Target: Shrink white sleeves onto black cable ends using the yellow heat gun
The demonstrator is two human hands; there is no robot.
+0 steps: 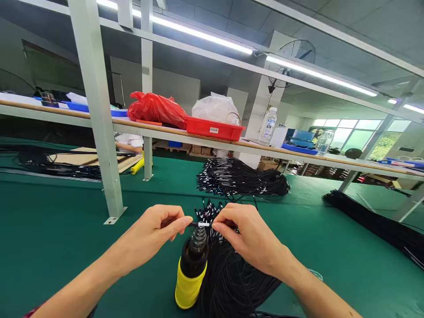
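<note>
A: Cable end point(202, 224) with a small white sleeve, is that what both hands hold?

B: Yes. The left hand point(155, 229) pinches one side of it with thumb and forefinger, and the right hand point(243, 234) pinches the other side, fingers closed narrow on it. It sits just above the black nozzle of the yellow tool point(191, 271), which stands upright on the tabletop point(53, 229).

A: How far is the work, do you think?

B: I can only judge. Just behind the tool, a bundle of black cables point(232, 274) runs under the right hand, and its ends with white tips fan out there. Further behind the tool lies a second heap of cables point(241, 179), also with white tips. Which heap is finished I cannot tell, so I would say it is somewhere in the middle, with many pieces still around.

A: And the room?

B: The tabletop is covered in green mat. Far right of the tool lies another dark cable bundle point(374, 221). Above and behind the tool a shelf point(291, 152) carries a red tray point(215, 128), a red bag point(155, 109) and a bottle point(270, 124). Long lamps run overhead.
</note>
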